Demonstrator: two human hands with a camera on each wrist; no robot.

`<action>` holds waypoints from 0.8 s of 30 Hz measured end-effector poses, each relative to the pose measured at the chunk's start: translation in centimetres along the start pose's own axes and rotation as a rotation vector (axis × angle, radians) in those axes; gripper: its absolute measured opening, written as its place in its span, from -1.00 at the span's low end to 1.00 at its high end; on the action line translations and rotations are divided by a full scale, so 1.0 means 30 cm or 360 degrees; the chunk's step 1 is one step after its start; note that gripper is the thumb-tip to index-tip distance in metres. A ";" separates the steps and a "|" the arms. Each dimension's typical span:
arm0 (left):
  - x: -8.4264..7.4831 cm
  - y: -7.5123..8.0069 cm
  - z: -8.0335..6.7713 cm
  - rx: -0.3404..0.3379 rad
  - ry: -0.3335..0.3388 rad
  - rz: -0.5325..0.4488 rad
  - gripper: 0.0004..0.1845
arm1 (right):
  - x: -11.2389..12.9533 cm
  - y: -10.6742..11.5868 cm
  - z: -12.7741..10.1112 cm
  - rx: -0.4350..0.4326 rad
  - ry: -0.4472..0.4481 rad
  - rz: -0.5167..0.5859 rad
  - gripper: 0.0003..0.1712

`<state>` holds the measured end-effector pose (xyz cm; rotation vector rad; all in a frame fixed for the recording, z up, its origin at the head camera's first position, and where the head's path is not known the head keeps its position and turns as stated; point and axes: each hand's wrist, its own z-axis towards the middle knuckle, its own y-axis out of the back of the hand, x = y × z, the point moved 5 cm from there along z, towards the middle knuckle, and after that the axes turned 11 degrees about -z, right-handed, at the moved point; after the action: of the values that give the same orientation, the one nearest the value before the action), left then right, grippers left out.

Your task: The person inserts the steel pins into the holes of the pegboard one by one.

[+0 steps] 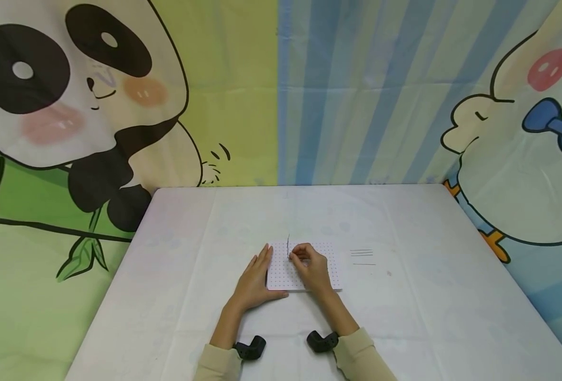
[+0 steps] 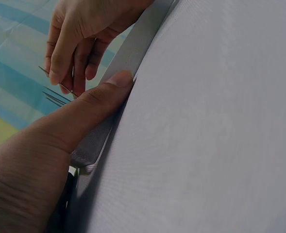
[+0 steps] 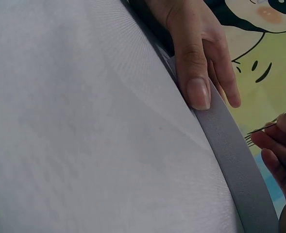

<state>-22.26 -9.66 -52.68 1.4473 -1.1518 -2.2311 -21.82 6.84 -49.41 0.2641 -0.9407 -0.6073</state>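
Observation:
A white perforated board lies flat on the table. My left hand rests against its left edge, fingers straight, thumb pressed on the board's rim. My right hand lies over the board and pinches a thin metal pin that stands upright on the dotted surface. The left wrist view shows the right hand with the pin between its fingertips. In the right wrist view the left hand's thumb presses the grey board edge.
Several more thin pins lie on the white tablecloth just right of the board. Cartoon panda and duck cloths hang behind and beside the table. Black wrist mounts sit near the front edge.

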 end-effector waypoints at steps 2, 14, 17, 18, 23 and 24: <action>0.000 0.000 0.001 -0.0002 -0.0004 0.0007 0.33 | 0.002 -0.002 0.001 0.0017 0.0020 -0.0020 -0.87; -0.001 0.001 -0.002 -0.0011 -0.0019 -0.0011 0.31 | 0.020 -0.008 -0.003 0.0038 0.0200 -0.0262 -0.87; -0.002 0.000 -0.005 -0.0013 -0.0018 -0.0022 0.31 | 0.021 -0.013 -0.005 0.0046 0.0216 -0.0355 -0.88; -0.002 -0.001 -0.005 -0.0011 -0.0015 -0.0021 0.31 | 0.019 -0.015 -0.006 0.0047 0.0216 -0.0382 -0.88; -0.001 -0.002 -0.005 -0.0008 -0.0006 -0.0005 0.31 | 0.016 -0.019 -0.008 0.0024 0.0230 -0.0434 -0.87; -0.001 -0.001 -0.004 -0.0010 -0.0009 -0.0004 0.31 | 0.016 -0.018 -0.007 0.0016 0.0236 -0.0432 -0.88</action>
<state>-22.13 -9.67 -52.72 1.4415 -1.1448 -2.2399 -21.63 6.11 -49.47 0.4446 -0.7703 -0.8203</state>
